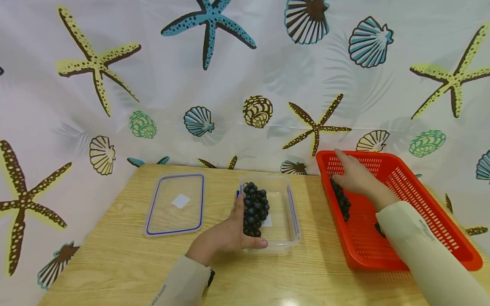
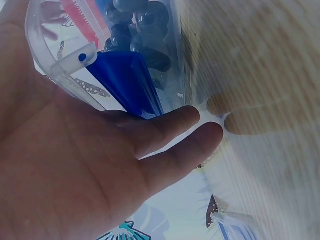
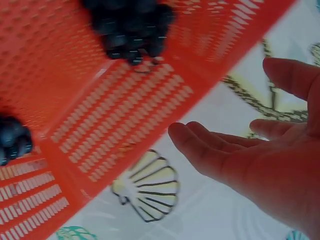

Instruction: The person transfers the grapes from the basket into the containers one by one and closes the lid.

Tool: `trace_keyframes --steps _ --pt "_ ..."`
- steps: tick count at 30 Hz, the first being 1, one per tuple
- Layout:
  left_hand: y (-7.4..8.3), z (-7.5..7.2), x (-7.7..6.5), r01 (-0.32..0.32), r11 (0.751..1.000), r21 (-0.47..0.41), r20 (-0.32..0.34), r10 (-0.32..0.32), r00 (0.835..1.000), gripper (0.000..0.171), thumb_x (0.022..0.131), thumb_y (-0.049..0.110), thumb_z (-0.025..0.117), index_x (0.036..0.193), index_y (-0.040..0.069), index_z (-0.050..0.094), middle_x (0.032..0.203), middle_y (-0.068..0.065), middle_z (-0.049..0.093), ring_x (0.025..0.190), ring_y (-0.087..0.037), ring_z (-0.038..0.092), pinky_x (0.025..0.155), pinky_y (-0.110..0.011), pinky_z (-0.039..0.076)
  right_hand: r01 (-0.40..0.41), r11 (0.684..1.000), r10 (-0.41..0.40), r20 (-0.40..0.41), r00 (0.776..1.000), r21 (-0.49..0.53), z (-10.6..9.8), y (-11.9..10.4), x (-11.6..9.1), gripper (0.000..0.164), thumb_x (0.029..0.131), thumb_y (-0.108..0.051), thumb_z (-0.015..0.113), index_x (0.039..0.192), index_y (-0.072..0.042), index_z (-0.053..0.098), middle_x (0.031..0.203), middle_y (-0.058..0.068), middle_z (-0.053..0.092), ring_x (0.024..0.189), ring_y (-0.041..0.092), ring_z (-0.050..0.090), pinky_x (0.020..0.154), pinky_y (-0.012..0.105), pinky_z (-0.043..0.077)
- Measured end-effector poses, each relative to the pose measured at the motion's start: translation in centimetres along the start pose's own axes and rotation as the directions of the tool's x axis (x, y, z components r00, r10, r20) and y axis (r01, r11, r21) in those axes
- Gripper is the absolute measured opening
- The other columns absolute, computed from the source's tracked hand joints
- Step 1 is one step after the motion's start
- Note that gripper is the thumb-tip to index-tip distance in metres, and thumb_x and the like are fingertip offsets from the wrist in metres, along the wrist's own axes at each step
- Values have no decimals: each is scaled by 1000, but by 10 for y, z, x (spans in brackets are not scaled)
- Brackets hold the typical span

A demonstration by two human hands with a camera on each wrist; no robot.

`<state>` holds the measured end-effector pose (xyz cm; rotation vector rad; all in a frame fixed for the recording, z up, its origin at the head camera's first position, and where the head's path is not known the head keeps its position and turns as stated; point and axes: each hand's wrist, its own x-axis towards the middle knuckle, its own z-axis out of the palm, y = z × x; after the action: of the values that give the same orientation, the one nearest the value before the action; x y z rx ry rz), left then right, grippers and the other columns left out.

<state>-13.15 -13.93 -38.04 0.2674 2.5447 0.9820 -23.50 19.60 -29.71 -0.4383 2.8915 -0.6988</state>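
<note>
A bunch of dark grapes (image 1: 255,209) lies along the left side of a clear plastic box (image 1: 281,231). My left hand (image 1: 229,231) is at the box's near left corner, its thumb along the near side and its straight fingers along the left side, beside a blue clip flap (image 2: 127,82). Over the far left part of a red basket (image 1: 350,250) is my right hand (image 1: 354,174), fingers extended and holding nothing. Below it, more dark grapes (image 1: 340,199) lie against the basket's left wall. In the right wrist view, two groups of grapes (image 3: 130,30) show inside the basket, apart from the hand.
To the left of the box, a clear lid (image 1: 176,204) with a blue seal lies flat on the wooden table (image 1: 115,259). Behind the table hangs a white cloth (image 1: 229,85) printed with starfish and shells. The basket's raised rim stands at the table's right side.
</note>
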Motion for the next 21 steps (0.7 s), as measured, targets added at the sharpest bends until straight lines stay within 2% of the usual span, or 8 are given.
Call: trace_keyframes --steps 6,9,16,21 --pt "1 2 -1 -6 1000 -27 -2 6 1000 137 81 59 79 157 16 -26 165 -16 -16 139 -46 38 105 -52 41 -84 996 83 59 995 22 12 23 10 91 98 -13 62 160 4 -2 158 40 9 145 57 7 111 68 18" --pt "1 2 -2 -5 1000 -28 -4 5 1000 137 80 59 80 157 16 -26 166 -16 -16 138 -46 39 105 -52 41 -123 992 121 97 988 15 20 34 16 96 96 -16 65 159 4 -6 155 44 7 142 60 11 110 69 20" --pt "3 2 -5 -5 999 -46 -2 5 1000 137 81 58 80 157 17 -26 165 -16 -17 142 -47 32 108 -54 38 -180 983 182 245 952 -28 41 54 27 112 94 -25 71 157 -1 -17 152 49 -1 139 64 13 109 69 23" --pt "2 3 -5 2 1000 -31 10 -1 1000 137 81 59 79 157 16 -27 165 -16 -17 133 -44 47 99 -49 46 -132 989 145 310 940 -65 47 59 25 101 97 -24 66 160 -3 -10 153 47 4 141 63 5 110 69 21"
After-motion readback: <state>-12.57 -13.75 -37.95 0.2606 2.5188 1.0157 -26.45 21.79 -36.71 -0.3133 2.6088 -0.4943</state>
